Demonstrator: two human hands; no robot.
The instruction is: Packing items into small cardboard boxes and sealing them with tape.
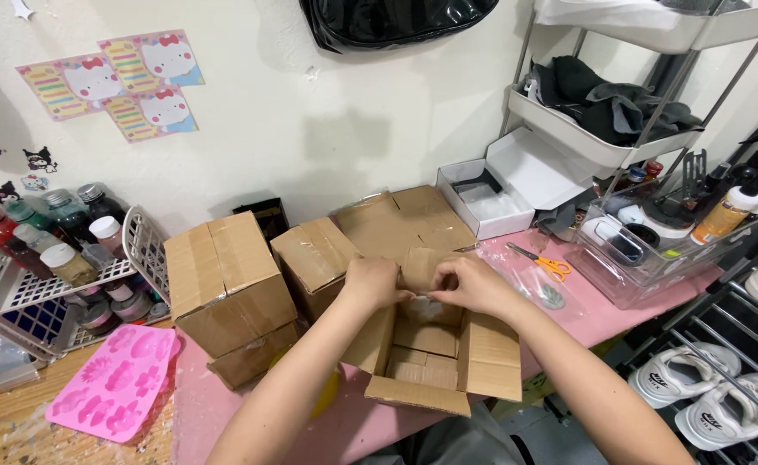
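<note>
An open brown cardboard box (pixel 435 362) sits on the pink table (pixel 224 413) in front of me, its flaps spread out. My left hand (pixel 370 282) and my right hand (pixel 474 284) meet over the box's far flap (pixel 418 267), fingers pinched on a small pale item between them; what it is I cannot tell. Several more taped cardboard boxes (pixel 228 280) stand behind and to the left, one of them (pixel 314 258) just behind my left hand.
Orange-handled scissors (pixel 544 263) lie right of the boxes near a clear plastic bag (pixel 543 293). A pink silicone mould (pixel 116 383) lies at left beside a white rack of bottles (pixel 52 258). A white open box (pixel 495 194), a clear organiser (pixel 655 250) and a shoe rack (pixel 723 379) stand at right.
</note>
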